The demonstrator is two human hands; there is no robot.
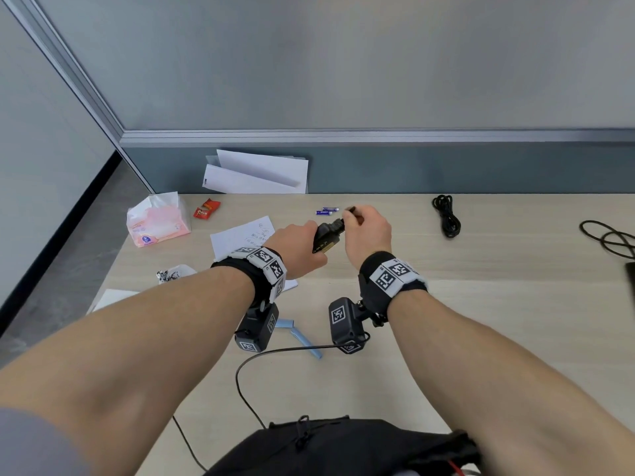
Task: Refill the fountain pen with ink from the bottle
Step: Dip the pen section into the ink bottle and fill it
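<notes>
Head view: the left hand (298, 249) grips the tilted ink bottle (326, 237). Beside the bottle's neck, the right hand (367, 235) pinches a small dark piece (352, 209), too small to identify.

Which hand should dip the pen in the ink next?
Probably the right hand: it pinches a small dark part at the ink bottle's mouth. The left hand is busy gripping the bottle.

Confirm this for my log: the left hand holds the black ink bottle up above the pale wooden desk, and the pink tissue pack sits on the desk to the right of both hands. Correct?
Nearly. The head view shows the left hand holding the black ink bottle above the pale wooden desk, but the pink tissue pack sits to the left of both hands, not the right.
</notes>
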